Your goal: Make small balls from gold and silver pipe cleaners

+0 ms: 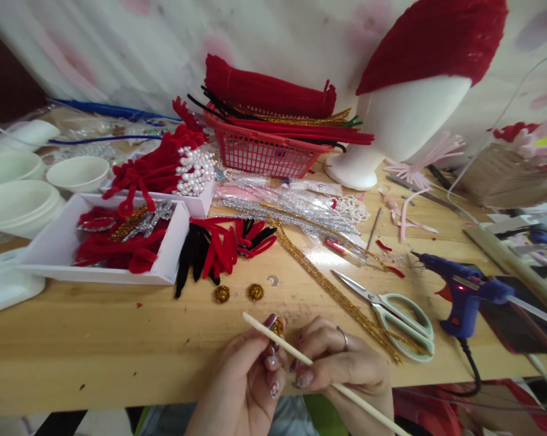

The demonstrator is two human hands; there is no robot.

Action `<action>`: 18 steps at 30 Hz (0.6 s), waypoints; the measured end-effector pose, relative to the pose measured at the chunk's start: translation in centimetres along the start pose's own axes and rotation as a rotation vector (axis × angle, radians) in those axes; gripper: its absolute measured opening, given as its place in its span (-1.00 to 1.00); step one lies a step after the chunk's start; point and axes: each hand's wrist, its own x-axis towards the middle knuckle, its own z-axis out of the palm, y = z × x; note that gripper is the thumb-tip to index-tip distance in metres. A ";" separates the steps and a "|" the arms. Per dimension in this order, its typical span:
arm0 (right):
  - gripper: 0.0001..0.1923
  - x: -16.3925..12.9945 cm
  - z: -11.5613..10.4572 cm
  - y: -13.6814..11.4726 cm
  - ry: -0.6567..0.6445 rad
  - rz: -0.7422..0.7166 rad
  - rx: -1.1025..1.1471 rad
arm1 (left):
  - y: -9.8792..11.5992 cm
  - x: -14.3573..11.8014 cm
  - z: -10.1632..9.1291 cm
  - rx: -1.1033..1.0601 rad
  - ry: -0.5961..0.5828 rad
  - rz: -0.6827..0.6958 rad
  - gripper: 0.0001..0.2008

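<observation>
At six o'clock, near the front edge of the wooden surface (pixel 119 345), both hands meet over a thin wooden stick (pixel 301 357). The left hand (pixel 250 378) pinches a small gold tinsel coil (pixel 278 327) against the stick's upper part with thumb and fingertips. The right hand (pixel 341 363), a ring on one finger, grips the stick lower down; the stick runs from ten o'clock above the hands to four o'clock below the right wrist.

Just above the hands, at twelve o'clock, two gold tinsel balls (pixel 238 293) lie side by side on the surface. At two o'clock a pair of mint-handled scissors (pixel 391 312) rests across a long gold tinsel stem (pixel 337 293), and further toward three o'clock lies a blue glue gun (pixel 464 293). At ten o'clock a white tray (pixel 55 248) holds red and silver pieces; beside it lies a red and black bundle (pixel 219 245). At twelve o'clock, far back, stands a red basket (pixel 264 151).
</observation>
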 end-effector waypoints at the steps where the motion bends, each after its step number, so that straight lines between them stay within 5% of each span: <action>1: -0.86 -0.1 -0.1 0.1 -0.009 0.008 0.001 | 0.1 -0.1 0.0 -0.002 -0.005 -0.011 -0.90; 18: -0.81 0.0 0.4 -0.4 0.046 0.017 -0.027 | 0.0 0.3 -0.5 -0.117 -0.087 -0.099 -0.84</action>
